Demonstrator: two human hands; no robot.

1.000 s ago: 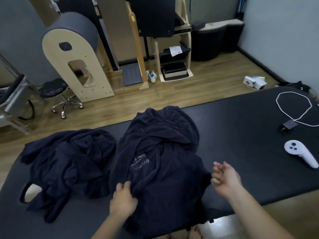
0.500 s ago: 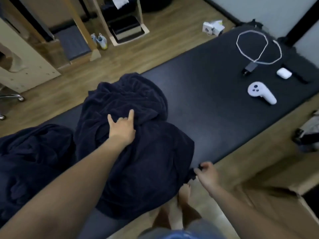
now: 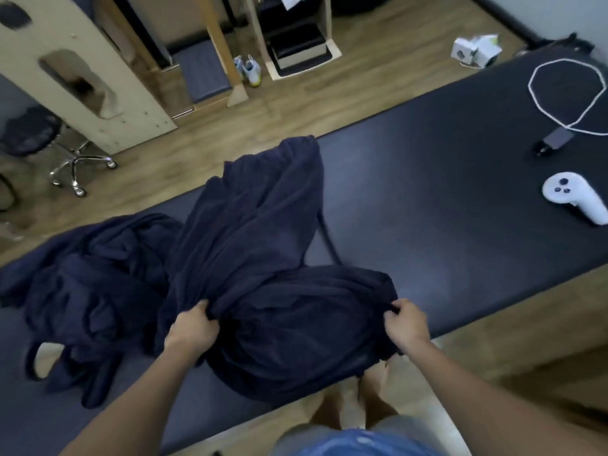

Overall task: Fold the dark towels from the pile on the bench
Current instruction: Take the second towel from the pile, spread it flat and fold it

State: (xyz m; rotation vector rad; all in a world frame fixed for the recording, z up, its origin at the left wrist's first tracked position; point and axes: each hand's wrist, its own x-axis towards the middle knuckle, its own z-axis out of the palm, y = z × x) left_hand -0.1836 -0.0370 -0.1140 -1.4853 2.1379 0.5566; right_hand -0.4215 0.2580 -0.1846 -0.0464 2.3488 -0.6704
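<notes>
left hand point(image 3: 192, 327): grips a bunched edge of the towel point(image 3: 263, 245), fingers curled into the cloth
right hand point(image 3: 406, 324): grips the same edge further along, fingers curled over it
towel: dark, held up between both hands; the near part sags below them over the bench point(image 3: 444, 209) edge, the rest trails away beyond them
pile point(image 3: 92, 284): more dark cloth, crumpled just left of the left hand and touching the held towel
controller point(image 3: 572, 200): white, on the bench well right of the right hand
cable point(image 3: 533, 93): white loop, beyond the controller
</notes>
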